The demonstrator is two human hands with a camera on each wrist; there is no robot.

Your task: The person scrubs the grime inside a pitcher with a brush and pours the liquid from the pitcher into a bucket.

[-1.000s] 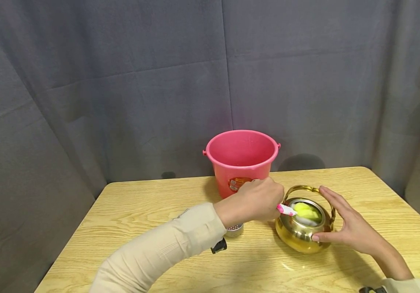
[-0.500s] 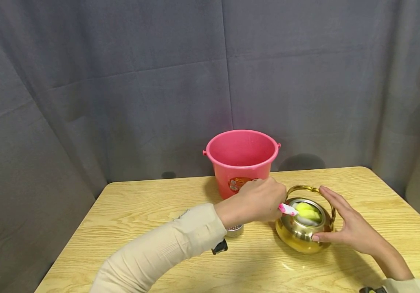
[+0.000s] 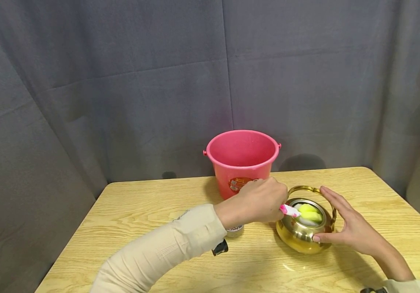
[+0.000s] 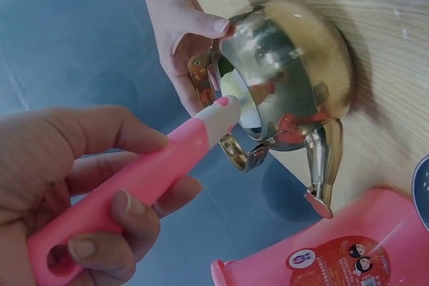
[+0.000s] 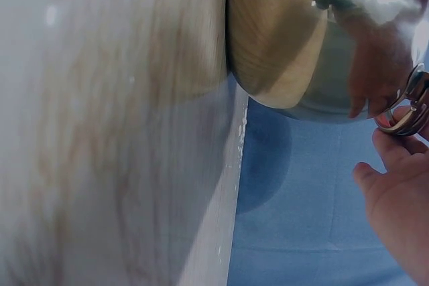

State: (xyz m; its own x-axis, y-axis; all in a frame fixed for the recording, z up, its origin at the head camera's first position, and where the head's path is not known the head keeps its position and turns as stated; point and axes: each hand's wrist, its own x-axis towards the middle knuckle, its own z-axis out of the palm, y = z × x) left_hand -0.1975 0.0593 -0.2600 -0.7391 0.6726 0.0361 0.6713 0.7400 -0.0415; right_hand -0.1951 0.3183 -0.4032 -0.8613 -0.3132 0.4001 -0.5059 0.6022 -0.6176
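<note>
My left hand (image 3: 256, 200) grips the pink-and-white handle of a sponge brush (image 4: 134, 182), its thumb and fingers wrapped round it in the left wrist view. The brush's yellow-and-white sponge head (image 3: 310, 214) sits inside the mouth of a gold metal kettle (image 3: 298, 241), whose lid is off. My right hand (image 3: 354, 228) steadies the kettle from the right. Its thumb lies on the kettle's shoulder and its fingers are at the raised hoop handle (image 3: 333, 213). The right wrist view shows those fingers (image 5: 395, 149) at the handle's base. The spout (image 4: 323, 162) points toward the bucket.
A pink bucket (image 3: 242, 167) with a red label stands behind my left hand at the table's (image 3: 140, 211) back. A small metal piece with holes (image 3: 234, 231) lies partly hidden under my left forearm. Grey curtains (image 3: 158, 101) hang behind the table.
My left hand and the brush have shifted slightly right, and the sponge has moved a little inside the kettle. The right hand and kettle stay in place.
</note>
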